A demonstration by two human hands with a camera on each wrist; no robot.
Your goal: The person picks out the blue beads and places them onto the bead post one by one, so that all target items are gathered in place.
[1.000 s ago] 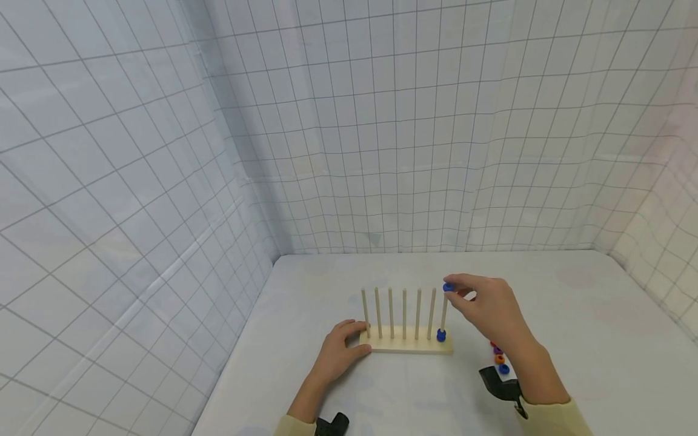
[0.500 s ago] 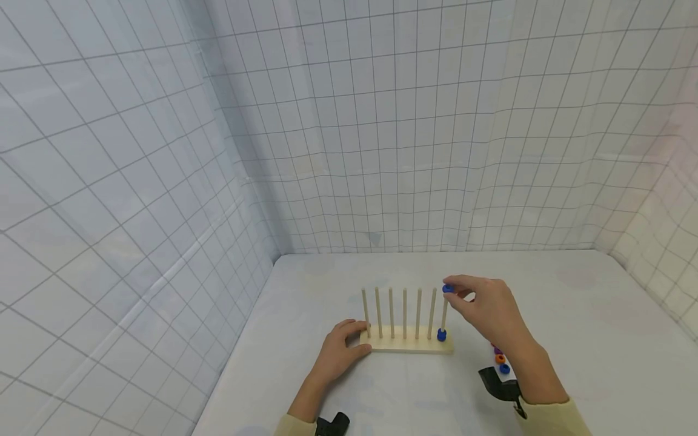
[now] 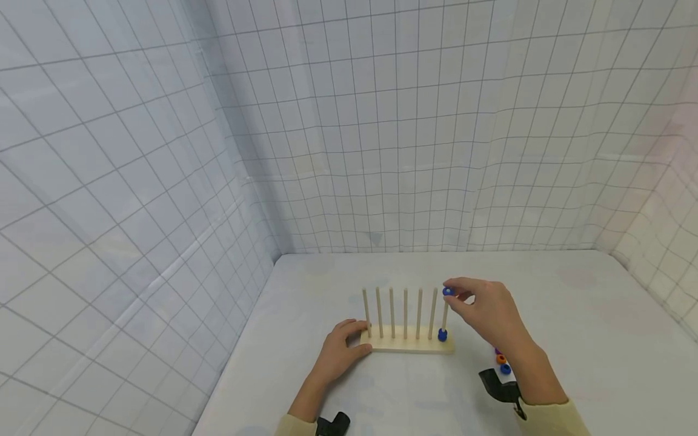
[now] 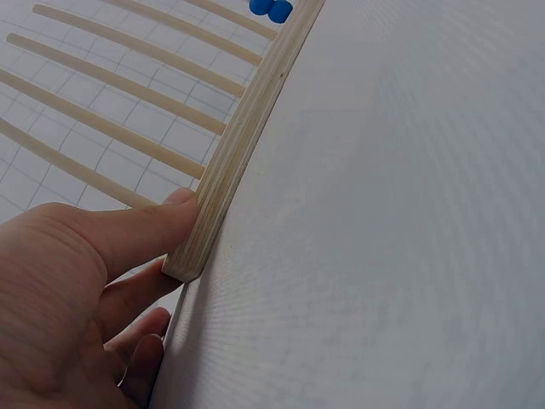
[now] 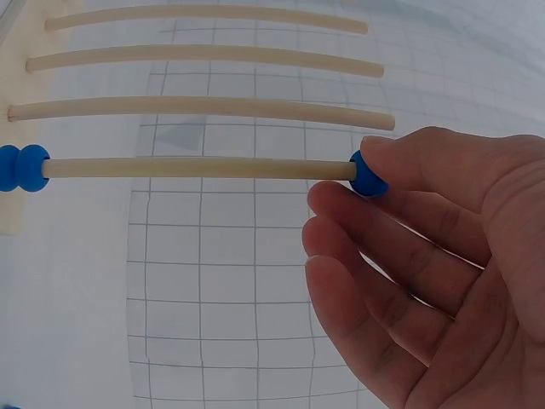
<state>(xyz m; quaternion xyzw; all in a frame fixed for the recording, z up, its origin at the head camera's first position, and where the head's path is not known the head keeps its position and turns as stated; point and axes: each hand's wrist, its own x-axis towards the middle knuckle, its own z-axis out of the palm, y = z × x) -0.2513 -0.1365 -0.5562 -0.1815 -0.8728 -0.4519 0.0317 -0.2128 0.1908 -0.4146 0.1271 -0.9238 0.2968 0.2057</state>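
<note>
A pale wooden base (image 3: 406, 346) with several upright pegs stands on the table. My left hand (image 3: 336, 356) grips its left end, thumb along the front edge (image 4: 223, 158). My right hand (image 3: 491, 310) pinches a blue bead (image 3: 448, 291) at the top of the rightmost peg. In the right wrist view the peg (image 5: 200, 168) reaches into that bead (image 5: 368, 175), between thumb and fingers. Two blue beads (image 5: 32, 167) sit together at the foot of the same peg. The other pegs are bare.
Right of the base, partly behind my right forearm, lie loose beads: a blue one (image 3: 505, 369), an orange one (image 3: 501, 359) and a purple one. White cloth walls with a grid (image 3: 398, 151) surround the table at the back and sides.
The pinched blue bead has moved slightly down at the peg's top, with my right hand lowered a little. My left hand has stayed on the base.
</note>
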